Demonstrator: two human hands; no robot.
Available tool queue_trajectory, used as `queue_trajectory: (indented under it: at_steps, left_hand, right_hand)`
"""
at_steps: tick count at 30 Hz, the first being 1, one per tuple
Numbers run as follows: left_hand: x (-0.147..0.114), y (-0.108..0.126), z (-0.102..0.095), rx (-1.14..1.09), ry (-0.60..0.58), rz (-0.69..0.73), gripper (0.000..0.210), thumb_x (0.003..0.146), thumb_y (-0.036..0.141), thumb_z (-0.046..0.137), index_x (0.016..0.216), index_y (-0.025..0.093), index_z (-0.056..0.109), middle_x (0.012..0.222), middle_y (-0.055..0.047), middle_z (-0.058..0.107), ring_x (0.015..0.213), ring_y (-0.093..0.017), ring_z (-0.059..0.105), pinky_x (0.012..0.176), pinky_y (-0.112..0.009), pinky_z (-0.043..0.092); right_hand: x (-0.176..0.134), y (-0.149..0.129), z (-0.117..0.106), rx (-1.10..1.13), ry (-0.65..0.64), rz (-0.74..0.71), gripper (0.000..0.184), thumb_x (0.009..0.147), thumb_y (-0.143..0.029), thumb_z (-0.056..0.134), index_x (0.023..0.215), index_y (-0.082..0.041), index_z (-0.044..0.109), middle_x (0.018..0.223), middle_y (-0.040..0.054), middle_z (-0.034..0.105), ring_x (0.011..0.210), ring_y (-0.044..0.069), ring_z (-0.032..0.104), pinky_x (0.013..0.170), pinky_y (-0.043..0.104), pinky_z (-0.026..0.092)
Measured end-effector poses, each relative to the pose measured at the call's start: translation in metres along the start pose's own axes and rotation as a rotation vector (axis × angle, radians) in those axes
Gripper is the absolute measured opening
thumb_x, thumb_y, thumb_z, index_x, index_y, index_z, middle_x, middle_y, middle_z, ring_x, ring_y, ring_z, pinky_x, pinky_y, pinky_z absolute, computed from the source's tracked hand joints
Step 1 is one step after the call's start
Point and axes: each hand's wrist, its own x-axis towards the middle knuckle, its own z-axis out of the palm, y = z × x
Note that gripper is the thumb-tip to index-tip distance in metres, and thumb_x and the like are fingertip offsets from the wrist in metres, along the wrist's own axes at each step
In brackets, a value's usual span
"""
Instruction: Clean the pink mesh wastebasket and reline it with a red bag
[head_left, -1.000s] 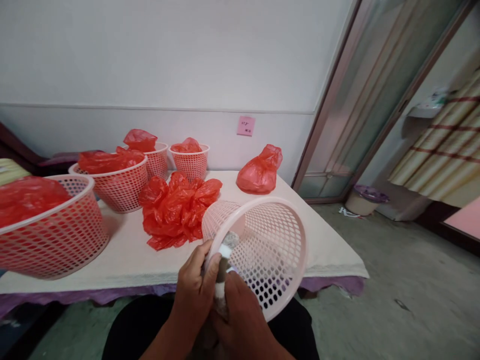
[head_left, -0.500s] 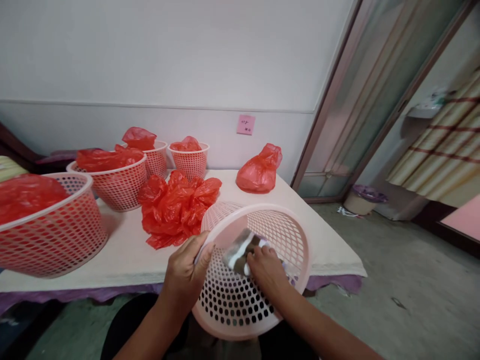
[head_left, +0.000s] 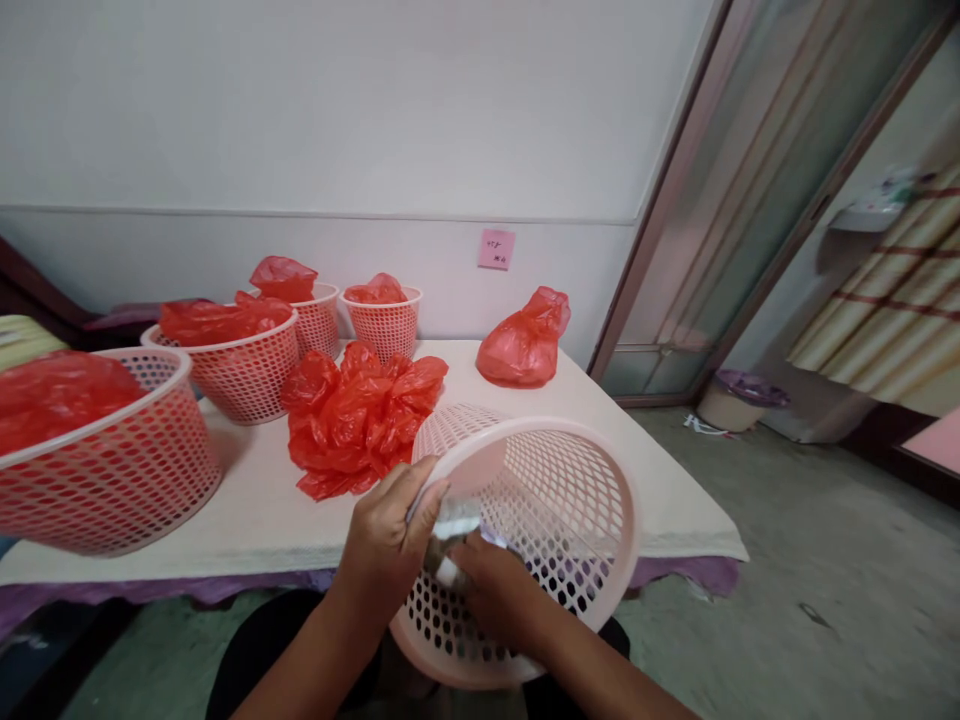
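Basket [head_left: 555,500] gripped at its rim by left hand [head_left: 390,545].

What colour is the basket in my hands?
Pale pink, with a perforated mesh wall; the basket shows best in the head view, gripped at the rim by the left hand.

Bright, even daylight with soft shadows; edges bend outward, moving hands slightly blurred.

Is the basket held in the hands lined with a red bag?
No, the held basket shows bare pink mesh inside; only a cloth is pressed against it.
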Motion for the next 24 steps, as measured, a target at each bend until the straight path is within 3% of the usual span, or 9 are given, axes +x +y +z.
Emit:
queue_trajectory:
  at_steps: [3,6,10,13,18,21,24]
  left_hand:
    - [0.009,0.0,0.0,-0.048,-0.008,-0.066,0.029,0.092,0.027,0.052,0.111,0.009,0.065,0.099,-0.01,0.072,0.094,-0.017,0.067,0.084,-0.024,0.05]
    - [0.019,0.003,0.003,-0.122,-0.051,-0.134,0.026,0.092,0.031,0.052,0.109,0.015,0.066,0.1,-0.006,0.072,0.095,-0.016,0.066,0.084,-0.025,0.049]
    - [0.026,0.007,0.003,-0.178,-0.104,-0.179,0.025,0.092,0.036,0.053,0.104,0.019,0.066,0.099,-0.004,0.07,0.094,-0.016,0.063,0.084,-0.027,0.047]
    - [0.016,0.009,0.001,-0.16,-0.094,-0.242,0.029,0.092,0.038,0.051,0.107,0.017,0.064,0.099,-0.006,0.067,0.093,-0.018,0.062,0.084,-0.031,0.047]
    - [-0.018,0.016,0.004,-0.169,-0.142,-0.349,0.035,0.094,0.036,0.046,0.125,0.021,0.054,0.118,-0.008,0.065,0.105,-0.02,0.061,0.089,-0.033,0.047]
    - [-0.025,0.013,0.002,-0.1,-0.104,-0.26,0.034,0.095,0.032,0.044,0.124,0.02,0.056,0.117,-0.008,0.066,0.107,-0.019,0.06,0.09,-0.031,0.047]
    - [-0.019,0.004,-0.005,-0.025,-0.051,-0.164,0.031,0.094,0.03,0.046,0.117,0.014,0.061,0.102,-0.009,0.068,0.096,-0.018,0.063,0.087,-0.03,0.048]
  right_hand:
    - [-0.037,-0.011,-0.009,0.072,-0.04,-0.113,0.023,0.076,-0.021,0.057,0.099,-0.025,0.06,0.1,0.0022,0.063,0.083,0.017,0.059,0.069,0.026,0.043]
    - [-0.055,-0.012,0.004,-0.154,0.012,-0.193,0.05,0.074,-0.03,0.066,0.121,-0.018,0.054,0.101,0.0103,0.064,0.086,0.025,0.059,0.073,0.036,0.048]
    - [-0.052,-0.012,0.031,-0.399,0.163,-0.19,0.049,0.079,-0.013,0.059,0.127,-0.013,0.051,0.09,0.0122,0.067,0.079,0.027,0.062,0.067,0.039,0.051]
    - [-0.044,-0.023,0.025,-0.267,0.209,-0.19,0.052,0.074,-0.016,0.062,0.125,-0.01,0.052,0.092,0.014,0.066,0.078,0.028,0.062,0.062,0.039,0.052]
    - [-0.029,-0.05,-0.021,0.199,0.407,-0.127,0.054,0.083,-0.026,0.056,0.133,-0.016,0.039,0.114,0.0144,0.06,0.101,0.026,0.058,0.084,0.041,0.052]
    - [-0.024,-0.051,-0.024,0.216,0.323,-0.222,0.039,0.089,-0.029,0.052,0.126,-0.019,0.045,0.112,0.0106,0.061,0.099,0.021,0.06,0.082,0.033,0.052]
    - [-0.027,-0.034,-0.004,-0.115,0.144,-0.238,0.024,0.09,-0.02,0.051,0.113,-0.022,0.056,0.097,0.0064,0.065,0.081,0.021,0.064,0.067,0.032,0.052]
